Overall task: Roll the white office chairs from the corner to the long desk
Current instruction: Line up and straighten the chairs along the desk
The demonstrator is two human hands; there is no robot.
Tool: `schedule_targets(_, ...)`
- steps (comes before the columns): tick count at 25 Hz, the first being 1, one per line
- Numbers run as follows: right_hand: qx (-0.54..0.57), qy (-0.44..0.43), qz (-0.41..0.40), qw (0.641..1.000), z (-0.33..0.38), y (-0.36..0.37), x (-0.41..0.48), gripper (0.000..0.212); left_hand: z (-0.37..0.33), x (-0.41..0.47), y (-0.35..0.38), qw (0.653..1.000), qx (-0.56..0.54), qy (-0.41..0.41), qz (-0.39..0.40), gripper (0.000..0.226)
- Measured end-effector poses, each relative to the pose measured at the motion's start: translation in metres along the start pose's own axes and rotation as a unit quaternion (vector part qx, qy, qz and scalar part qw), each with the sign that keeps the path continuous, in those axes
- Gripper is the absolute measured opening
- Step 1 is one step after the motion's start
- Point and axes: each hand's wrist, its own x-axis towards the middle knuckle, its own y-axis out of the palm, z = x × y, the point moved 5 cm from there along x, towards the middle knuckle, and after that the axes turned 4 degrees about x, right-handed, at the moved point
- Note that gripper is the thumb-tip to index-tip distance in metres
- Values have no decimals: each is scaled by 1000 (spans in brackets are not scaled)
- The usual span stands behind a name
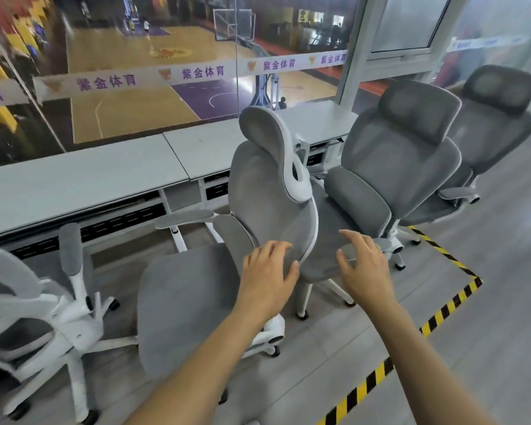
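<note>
A white-framed office chair with grey mesh (267, 194) stands in front of me, turned sideways, its seat (181, 302) pointing toward me and left. My left hand (267, 277) rests on the lower edge of its backrest, fingers curled over the fabric and white rim. My right hand (365, 268) hovers just right of that backrest with spread fingers, holding nothing. The long grey desk (89, 182) runs along the glass wall behind the chair. A second chair (393, 167) and a third (497, 127) stand to the right, facing me.
Another white chair (52, 308) lies tipped at the left, its wheeled base up. Yellow-black hazard tape (442, 308) marks the floor on the right. The glass wall behind the desk overlooks a basketball court. Grey floor opens at the lower right.
</note>
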Motion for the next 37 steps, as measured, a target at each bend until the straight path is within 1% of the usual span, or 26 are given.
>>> schedule_targets(3,7,2,0,1000,-26,-7,40,41,-30,48,24,1000,-5,0,22,50)
schedule_targets(6,13,-2,21,1000,-49,-6,66,41,-49,84,47,998,-13,-50,47,60)
schedule_targets(9,31,-28,51,998,-64,2,93,41,-59,97,62,993,24,-109,21,58)
schedule_targets(13,42,-92,113,988,-73,16,136,41,-65,99,75,981,73,-178,-28,53)
schedule_targets(15,49,-121,138,982,-78,19,149,42,-68,91,78,977,56,-206,-15,54)
schedule_targets(17,54,-153,160,974,-84,18,158,42,-70,72,79,976,35,-217,-3,55)
schedule_targets(18,56,-158,167,972,-87,19,166,42,-69,62,76,976,18,-218,-9,55)
schedule_targets(21,58,-165,192,966,-85,22,183,43,-66,24,64,974,4,-223,-45,51)
schedule_targets(23,69,-179,203,960,-73,25,190,44,-65,-4,55,965,39,-246,-80,48)
schedule_targets(24,76,-184,204,959,-67,27,192,45,-64,-16,52,958,72,-260,-99,46)
schedule_targets(27,99,-209,202,952,-44,29,194,53,-64,-48,43,914,172,-327,-170,38)
schedule_targets(29,107,-231,208,944,-31,33,192,64,-66,-60,40,886,214,-354,-209,39)
schedule_targets(32,110,-269,213,933,-16,40,187,72,-68,-72,39,868,252,-357,-237,40)
schedule_targets(34,107,-276,217,930,-11,45,186,68,-61,-80,35,858,234,-379,-256,42)
schedule_targets(37,108,-273,218,931,-4,54,179,52,-38,-98,20,839,98,-421,-332,40)
